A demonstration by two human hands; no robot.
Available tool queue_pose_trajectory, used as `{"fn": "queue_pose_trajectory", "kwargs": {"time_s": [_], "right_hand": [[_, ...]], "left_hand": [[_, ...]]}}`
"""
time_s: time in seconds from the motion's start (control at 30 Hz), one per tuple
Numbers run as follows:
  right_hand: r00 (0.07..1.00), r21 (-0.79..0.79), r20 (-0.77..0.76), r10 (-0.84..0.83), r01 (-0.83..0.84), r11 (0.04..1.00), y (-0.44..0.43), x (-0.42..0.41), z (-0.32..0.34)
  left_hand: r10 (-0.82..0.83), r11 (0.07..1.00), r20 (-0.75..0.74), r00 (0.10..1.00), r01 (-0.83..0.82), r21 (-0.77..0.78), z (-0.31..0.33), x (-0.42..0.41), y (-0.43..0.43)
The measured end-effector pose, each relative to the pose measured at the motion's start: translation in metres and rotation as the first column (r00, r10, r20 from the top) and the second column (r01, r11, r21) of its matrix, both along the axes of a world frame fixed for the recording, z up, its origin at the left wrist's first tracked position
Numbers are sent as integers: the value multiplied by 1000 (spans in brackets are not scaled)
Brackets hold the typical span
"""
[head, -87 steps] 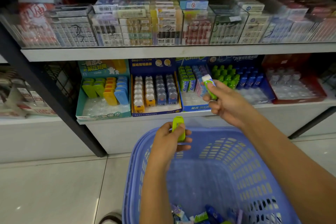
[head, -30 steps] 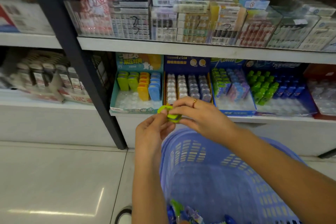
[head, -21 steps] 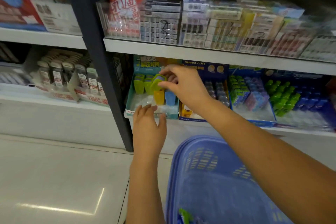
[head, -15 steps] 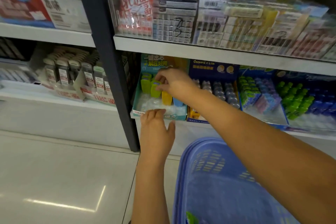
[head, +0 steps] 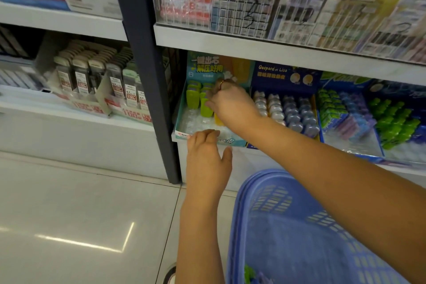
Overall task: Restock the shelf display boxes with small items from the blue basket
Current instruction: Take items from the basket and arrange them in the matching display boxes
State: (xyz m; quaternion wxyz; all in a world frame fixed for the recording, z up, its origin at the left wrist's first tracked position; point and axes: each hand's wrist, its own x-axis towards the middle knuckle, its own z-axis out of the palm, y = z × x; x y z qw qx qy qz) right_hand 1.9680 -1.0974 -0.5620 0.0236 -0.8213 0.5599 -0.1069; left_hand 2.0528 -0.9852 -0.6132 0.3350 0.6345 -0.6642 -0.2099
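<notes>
A white lower shelf (head: 272,159) beside a dark upright post (head: 147,71) carries a teal cardboard display box (head: 184,132) of upright lime-green plastic items (head: 205,108). The right hand (head: 232,104) reaches into it, fingers curled on a lime-green item; whether its grip closes around it I cannot tell. The left hand (head: 207,163) rests flat-fingered, grip open, on the box's front edge. The blue slotted plastic basket (head: 288,226) sits below, above glossy pale floor tiles (head: 80,214).
</notes>
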Motion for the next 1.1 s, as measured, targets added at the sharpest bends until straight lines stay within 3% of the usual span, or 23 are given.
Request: {"fn": "queue_pose_trajectory", "kwargs": {"time_s": [0.13,0.37,0.5,0.6,0.67,0.77,0.87,1.0,1.1], "right_hand": [[998,-17,-57,-37,36,999,1,2,4],[986,-98,-158,49,-65,993,29,-9,23],[988,-124,151,17,2,992,85,-66,24],[979,92,178,-100,84,992,141,-131,-5],[984,364,27,-177,155,918,180,-168,-41],[984,722,-143,-108,179,668,230,-204,-108],[982,874,-187,-14,172,454,261,-222,-166],[985,927,-164,62,132,351,281,-225,-218],[989,927,-131,61,101,361,289,-222,-239]], "left_hand": [[5,1000,-4,1000,-5,-7,-2,-1,-1],[-1,1000,-23,1000,0,-29,12,-2,5],[-69,993,-152,986,53,-106,29,-15,25],[-210,975,-128,969,217,39,28,-51,42],[-372,895,-63,926,376,242,11,-86,56],[-632,629,-57,773,554,545,-30,-136,84],[-801,404,71,594,451,796,-82,-160,106],[-883,320,176,435,282,905,-134,-154,121],[-875,346,211,435,257,902,-152,-144,125]]}}
